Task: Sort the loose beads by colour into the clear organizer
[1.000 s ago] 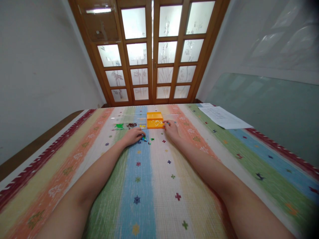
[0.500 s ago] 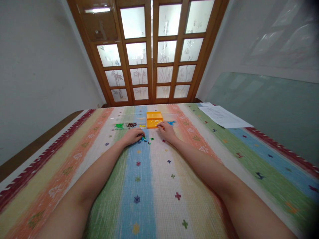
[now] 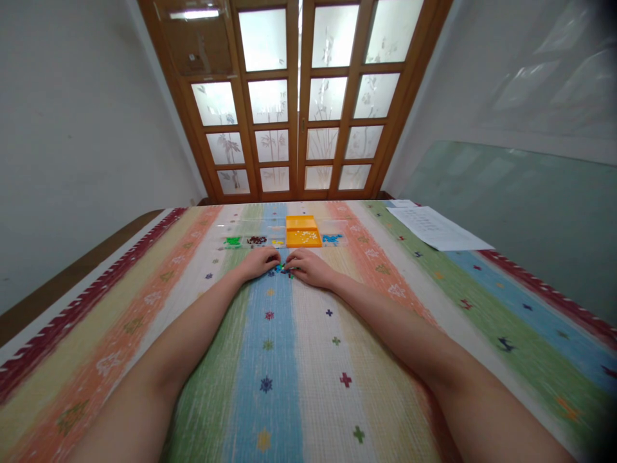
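Together, the tiny pieces show blue, green and dark.

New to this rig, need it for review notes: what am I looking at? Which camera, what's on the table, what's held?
No machine here: a person works with bare hands. Every picture comes from one camera worn on the head, looking forward and down.

The left hand and right hand nearly meet over small coloured pieces on a striped cloth. Whatever the fingertips pinch is too small to tell.

Beyond them, an open orange box holds white bits. Clear compartments beside it hold green, dark, yellow and blue bits. Paper sheets lie at the right.
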A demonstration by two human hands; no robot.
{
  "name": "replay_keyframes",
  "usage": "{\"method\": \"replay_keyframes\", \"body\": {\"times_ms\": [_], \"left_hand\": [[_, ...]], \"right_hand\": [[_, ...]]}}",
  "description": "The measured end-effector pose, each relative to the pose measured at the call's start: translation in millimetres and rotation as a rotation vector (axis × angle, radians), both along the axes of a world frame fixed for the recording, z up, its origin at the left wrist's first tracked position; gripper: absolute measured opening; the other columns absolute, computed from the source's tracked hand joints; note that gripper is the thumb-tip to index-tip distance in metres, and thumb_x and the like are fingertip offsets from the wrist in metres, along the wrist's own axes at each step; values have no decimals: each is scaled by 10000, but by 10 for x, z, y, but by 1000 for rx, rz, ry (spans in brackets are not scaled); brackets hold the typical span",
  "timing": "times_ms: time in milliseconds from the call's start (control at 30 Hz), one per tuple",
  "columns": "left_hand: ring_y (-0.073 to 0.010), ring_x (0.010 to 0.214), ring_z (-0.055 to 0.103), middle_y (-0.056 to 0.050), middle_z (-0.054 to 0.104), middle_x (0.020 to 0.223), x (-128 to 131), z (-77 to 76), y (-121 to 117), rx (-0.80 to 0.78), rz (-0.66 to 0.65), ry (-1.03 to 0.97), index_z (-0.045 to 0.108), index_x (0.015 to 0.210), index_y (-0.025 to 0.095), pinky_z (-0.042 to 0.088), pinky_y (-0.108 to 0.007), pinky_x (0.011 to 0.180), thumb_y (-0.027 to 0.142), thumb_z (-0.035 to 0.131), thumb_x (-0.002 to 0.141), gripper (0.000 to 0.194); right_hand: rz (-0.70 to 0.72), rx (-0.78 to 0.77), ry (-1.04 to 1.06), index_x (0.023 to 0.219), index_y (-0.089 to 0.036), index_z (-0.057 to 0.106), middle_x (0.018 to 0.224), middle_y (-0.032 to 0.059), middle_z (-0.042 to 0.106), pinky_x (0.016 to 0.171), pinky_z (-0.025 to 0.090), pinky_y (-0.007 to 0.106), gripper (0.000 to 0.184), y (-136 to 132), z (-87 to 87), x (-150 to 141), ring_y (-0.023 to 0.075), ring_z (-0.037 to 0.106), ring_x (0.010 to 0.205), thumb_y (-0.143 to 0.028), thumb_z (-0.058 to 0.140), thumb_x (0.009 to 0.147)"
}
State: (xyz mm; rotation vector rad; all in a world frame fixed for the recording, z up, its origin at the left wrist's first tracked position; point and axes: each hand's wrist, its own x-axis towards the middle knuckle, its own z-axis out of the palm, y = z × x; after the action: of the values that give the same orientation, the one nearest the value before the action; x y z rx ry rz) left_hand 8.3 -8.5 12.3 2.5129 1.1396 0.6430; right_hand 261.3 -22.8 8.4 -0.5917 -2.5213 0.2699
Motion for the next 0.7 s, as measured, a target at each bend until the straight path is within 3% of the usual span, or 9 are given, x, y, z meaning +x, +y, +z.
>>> {"method": "replay_keyframes", "body": {"times_ms": [200, 467, 700], "left_hand": [[-162, 735, 590, -14, 685, 831, -50, -106, 81, -47, 123, -198, 683, 909, 192, 449, -279, 708, 327, 603, 905, 157], [-136, 645, 633, -41, 721, 885, -92, -196, 195, -259, 185, -589, 612, 893, 182, 490, -271, 642, 410, 644, 859, 232], [-118, 612, 586, -52, 726, 844, -124, -164, 235, -330, 324, -781, 614, 899, 174, 442, -239, 580, 477, 704, 792, 334]], "right_hand": [[6, 43, 3, 1078, -266, 767, 1153, 69, 677, 1010, 470, 405, 165, 26, -46, -17, 230, 596, 1115, -226, 680, 944], [-4, 46, 23, 978, -239, 743, 1051, 66, 694, 952, 478, 374, 92, 14, -47, -44, 217, 610, 1038, -221, 655, 955], [-306, -47, 255, 919, -199, 705, 892, 48, 706, 799, 450, 305, 97, 128, -43, 64, 185, 617, 848, -216, 611, 936]]}}
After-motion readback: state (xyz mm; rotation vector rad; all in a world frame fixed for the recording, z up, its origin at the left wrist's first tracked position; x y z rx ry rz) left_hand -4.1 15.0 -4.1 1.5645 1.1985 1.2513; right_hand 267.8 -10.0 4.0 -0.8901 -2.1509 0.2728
